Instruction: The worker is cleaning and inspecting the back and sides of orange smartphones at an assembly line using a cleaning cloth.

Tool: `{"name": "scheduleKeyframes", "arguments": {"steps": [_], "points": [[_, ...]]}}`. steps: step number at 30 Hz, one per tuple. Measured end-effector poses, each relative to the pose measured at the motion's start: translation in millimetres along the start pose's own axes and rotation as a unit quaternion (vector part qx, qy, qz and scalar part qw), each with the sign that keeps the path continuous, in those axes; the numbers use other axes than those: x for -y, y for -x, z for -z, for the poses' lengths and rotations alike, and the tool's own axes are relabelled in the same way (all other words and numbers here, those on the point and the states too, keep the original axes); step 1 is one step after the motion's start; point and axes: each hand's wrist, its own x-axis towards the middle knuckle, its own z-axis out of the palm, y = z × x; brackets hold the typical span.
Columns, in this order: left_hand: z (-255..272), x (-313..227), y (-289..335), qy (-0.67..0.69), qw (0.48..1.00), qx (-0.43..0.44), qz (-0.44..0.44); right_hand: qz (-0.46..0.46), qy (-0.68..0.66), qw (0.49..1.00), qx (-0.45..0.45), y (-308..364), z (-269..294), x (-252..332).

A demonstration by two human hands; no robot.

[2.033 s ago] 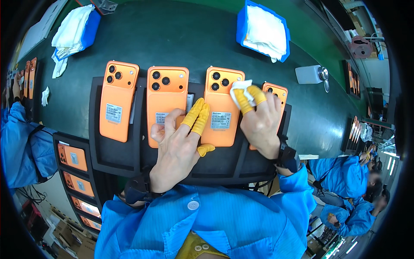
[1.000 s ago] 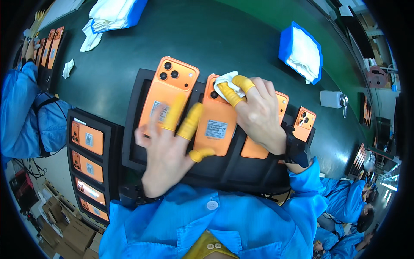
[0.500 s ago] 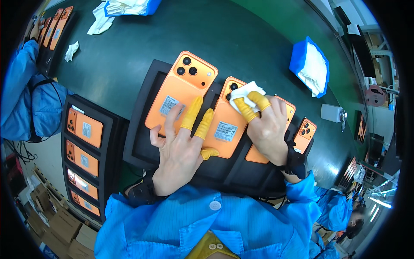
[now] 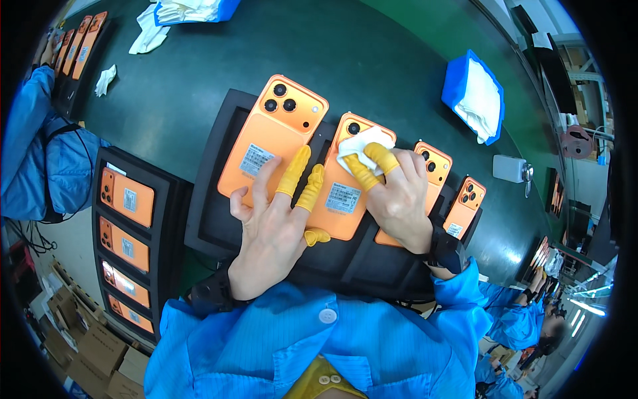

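Observation:
Four-camera-side-up orange phones aside, the nearest is an orange phone (image 4: 335,223) in the middle of a black tray (image 4: 212,226), with a printed label on its back. My right hand (image 4: 399,206) pinches a folded white cloth (image 4: 362,141) against its camera area, covering part of the lenses. My left hand (image 4: 266,239) has its fingers spread, with the thumb touching that phone's lower left edge. Yellow finger cots cover some fingertips on both hands. Left of it lies another orange phone (image 4: 266,136), partly behind my left fingers. To the right are a third phone (image 4: 435,169) and a fourth phone (image 4: 462,206).
A second black tray (image 4: 169,226) with several orange phones stands at the left. Blue bins of white cloths sit at the back (image 4: 229,10) and right (image 4: 452,93). A metal-topped bottle (image 4: 508,169) stands at the right. A co-worker's blue sleeve (image 4: 70,169) is at the left.
My right hand has slid the cloth slightly left and down across the phone's camera area. The left hand keeps its pose; the whole view has shifted a little.

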Motion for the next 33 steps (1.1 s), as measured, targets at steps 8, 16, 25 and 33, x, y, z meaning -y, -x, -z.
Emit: {"name": "scheduleKeyframes", "arguments": {"steps": [8,16,25,33], "points": [[1.2,-1.0,0.7,0.008,1.000,-0.001,-0.008,-0.033,0.037,0.999,0.002,4.0,2.9,-5.9],[2.5,-2.1,-1.3,0.031,0.999,0.009,-0.002,-0.053,0.075,0.996,0.007,9.0,10.2,-7.3],[2.1,-1.9,-2.7,0.064,0.998,-0.008,-0.008,-0.053,0.062,0.997,0.011,10.7,13.2,-8.8],[3.7,-2.8,-4.8,0.051,0.999,0.000,-0.003,-0.056,0.063,0.996,0.014,16.0,12.1,-9.6]]}}
